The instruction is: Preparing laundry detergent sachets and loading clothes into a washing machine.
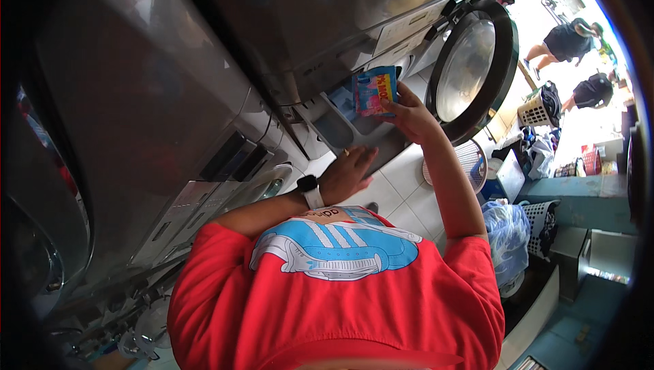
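My right hand (409,114) grips a blue, pink and yellow printed sachet (375,91) by its near edge. The sachet is held above a pulled-out detergent drawer (334,131) of a washing machine, and it covers part of the drawer. Open compartments show in the drawer. My left hand (350,173), with a ring on a finger and a white-strapped watch (311,191) on the wrist, is near the drawer's front with its fingers extended. Nothing shows in it; whether it touches the drawer I cannot tell.
A round glass machine door (472,69) stands swung out beside my right forearm. Stacked dark LG machines (306,28) rise ahead and to the left. Laundry baskets (534,109) and a plastic bag (506,240) are at the right. Two people (569,40) are farther off.
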Demonstrator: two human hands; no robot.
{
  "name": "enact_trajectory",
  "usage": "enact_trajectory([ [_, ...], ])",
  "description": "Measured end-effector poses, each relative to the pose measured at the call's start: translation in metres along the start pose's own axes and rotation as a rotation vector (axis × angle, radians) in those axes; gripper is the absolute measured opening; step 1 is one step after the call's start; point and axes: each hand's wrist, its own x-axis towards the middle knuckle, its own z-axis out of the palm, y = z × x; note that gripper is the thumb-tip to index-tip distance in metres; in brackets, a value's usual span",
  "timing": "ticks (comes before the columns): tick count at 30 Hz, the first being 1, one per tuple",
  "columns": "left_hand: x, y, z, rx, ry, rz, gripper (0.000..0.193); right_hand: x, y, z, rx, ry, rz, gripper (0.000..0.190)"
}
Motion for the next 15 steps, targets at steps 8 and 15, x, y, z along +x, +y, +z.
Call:
enact_trajectory([
  [8, 0.002, 0.016, 0.008, 0.016, -0.035, -0.098, 0.068, 0.026, 0.005, -0.013, -0.013, -0.085, 0.169, 0.047],
  [15, 0.006, 0.022, -0.002, 0.033, -0.134, -0.142, 0.064, 0.057, 0.004, -0.009, 0.000, -0.024, 0.423, 0.037],
])
